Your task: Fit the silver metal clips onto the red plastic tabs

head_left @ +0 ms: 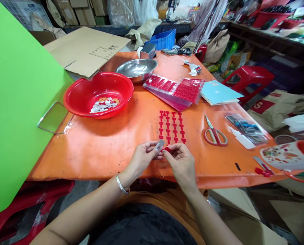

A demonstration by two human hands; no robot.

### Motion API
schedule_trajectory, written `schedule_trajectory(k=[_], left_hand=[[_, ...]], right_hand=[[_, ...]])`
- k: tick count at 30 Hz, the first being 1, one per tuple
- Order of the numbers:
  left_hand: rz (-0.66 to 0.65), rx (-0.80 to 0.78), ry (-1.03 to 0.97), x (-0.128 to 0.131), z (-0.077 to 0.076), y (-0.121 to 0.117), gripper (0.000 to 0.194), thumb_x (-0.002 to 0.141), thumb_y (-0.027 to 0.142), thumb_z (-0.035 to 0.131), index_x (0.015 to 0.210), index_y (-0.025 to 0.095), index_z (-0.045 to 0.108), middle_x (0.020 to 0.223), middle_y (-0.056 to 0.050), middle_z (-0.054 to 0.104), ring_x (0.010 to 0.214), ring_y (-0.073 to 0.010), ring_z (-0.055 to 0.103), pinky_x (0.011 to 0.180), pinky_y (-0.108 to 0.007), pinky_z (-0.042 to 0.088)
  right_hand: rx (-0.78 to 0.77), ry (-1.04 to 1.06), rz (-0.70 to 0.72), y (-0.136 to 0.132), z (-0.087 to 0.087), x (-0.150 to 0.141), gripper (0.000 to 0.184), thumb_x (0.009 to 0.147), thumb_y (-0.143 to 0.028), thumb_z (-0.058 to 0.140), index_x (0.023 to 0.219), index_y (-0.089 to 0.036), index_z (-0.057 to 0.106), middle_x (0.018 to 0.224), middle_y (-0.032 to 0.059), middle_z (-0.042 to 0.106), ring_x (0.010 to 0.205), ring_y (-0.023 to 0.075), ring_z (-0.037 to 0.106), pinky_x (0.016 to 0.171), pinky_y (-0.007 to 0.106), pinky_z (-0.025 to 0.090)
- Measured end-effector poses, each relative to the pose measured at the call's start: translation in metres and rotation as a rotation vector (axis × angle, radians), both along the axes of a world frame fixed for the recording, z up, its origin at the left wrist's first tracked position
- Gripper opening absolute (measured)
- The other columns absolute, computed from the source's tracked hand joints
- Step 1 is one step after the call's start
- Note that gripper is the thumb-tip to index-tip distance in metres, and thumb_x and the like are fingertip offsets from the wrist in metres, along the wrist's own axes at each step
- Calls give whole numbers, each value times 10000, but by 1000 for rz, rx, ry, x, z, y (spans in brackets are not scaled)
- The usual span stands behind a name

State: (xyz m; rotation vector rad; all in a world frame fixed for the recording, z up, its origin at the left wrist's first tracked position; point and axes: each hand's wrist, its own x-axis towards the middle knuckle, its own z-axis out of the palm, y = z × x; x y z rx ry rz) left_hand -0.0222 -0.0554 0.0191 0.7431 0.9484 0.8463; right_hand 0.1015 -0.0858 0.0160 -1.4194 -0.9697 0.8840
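Note:
My left hand (142,157) pinches a small flat grey piece (159,145) between thumb and fingers. Close beside it, my right hand (181,162) is closed on a small red sticker (166,149), held against or right next to the grey piece; I cannot tell whether they touch. Just beyond my fingers lies a clear sheet of red T-shaped stickers (174,126), set in rows on the orange table. A red basin (98,78) to the left holds a pile of small white and grey pieces with red marks (104,104).
Red-handled scissors (215,132) lie to the right, near a blue notebook (219,92). More red sticker sheets (173,89) and a steel bowl (139,69) sit farther back. A printed mug (286,154) stands at the right edge, and a green board (16,102) rises at left.

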Motion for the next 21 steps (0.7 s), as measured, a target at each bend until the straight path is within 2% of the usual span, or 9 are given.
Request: schedule_trajectory(k=[5, 9, 21], left_hand=[[0, 11, -6, 0, 6, -8, 236, 775, 154, 657, 998, 79, 632, 865, -74, 716, 682, -123, 672, 721, -263, 563], [-13, 33, -4, 1, 5, -9, 205, 789, 135, 624, 986, 80, 640, 880, -76, 715, 690, -116, 669, 711, -245, 561], [-50, 96, -22, 0, 4, -11, 245, 775, 232, 657, 980, 97, 664, 890, -83, 710, 731, -136, 665, 710, -248, 547]], right_hand=[[5, 32, -15, -2, 2, -9, 177, 689, -237, 684, 771, -201, 531, 760, 11, 593, 643, 141, 596, 556, 279, 543], [26, -2, -20, -4, 1, -10, 161, 704, -225, 676, 782, -203, 536, 781, 21, 593, 674, 147, 599, 561, 276, 548], [42, -90, -35, -7, -2, -11, 167, 720, -241, 682, 796, -195, 540, 796, 12, 593, 696, 137, 592, 588, 261, 529]])
